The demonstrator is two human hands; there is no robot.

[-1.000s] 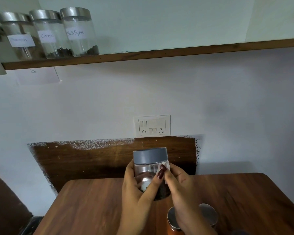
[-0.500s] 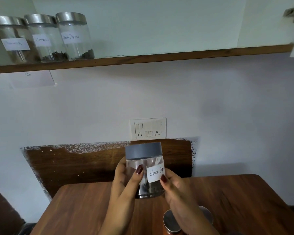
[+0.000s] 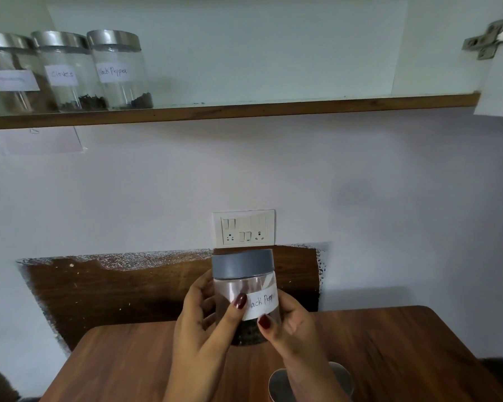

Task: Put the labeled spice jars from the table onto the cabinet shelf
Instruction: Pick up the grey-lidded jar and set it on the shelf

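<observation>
Above the table's far edge: you hold a pepper jar (image 3: pixel 244 288) upright between both hands, low in the middle of the view and well below the shelf (image 3: pixel 273 108).
Pepper jar: clear sides, a grey lid (image 3: pixel 242 264) and dark grains at the bottom. A white paper label (image 3: pixel 263 304) faces you and shows "lack Pepp".
Left hand (image 3: pixel 204 323): your fingers curl round the jar's left side. The thumb lies across the front, with its nail on the label's left end.
Right hand (image 3: pixel 291 329): your thumb presses the jar's lower front just under the label. The fingers pass behind the jar and are hidden.
Jar's base: it shows against the table (image 3: pixel 404 358). You cannot tell from this view whether it touches the wood.
Table: brown wood with rounded corners. Beside your right wrist, at the bottom edge, stands a second jar with a metal lid (image 3: pixel 276 385), mostly hidden by your forearm.
Shelf: wood-edged and high on the wall. Three metal-lidded jars stand side by side at its left end.
Shelf jars: the right one (image 3: pixel 119 71) reads "Black Pepper" and the middle one (image 3: pixel 67 74) reads "Cloves". The left one (image 3: pixel 9 76) has a label too blurred to read.
Wall: a white switch plate (image 3: pixel 244 227) sits just above the held jar's lid. A dark wooden panel (image 3: pixel 114 291) stands behind the table.
Upper right: a metal hinge (image 3: pixel 484 42) sits on the edge of a cabinet door.
</observation>
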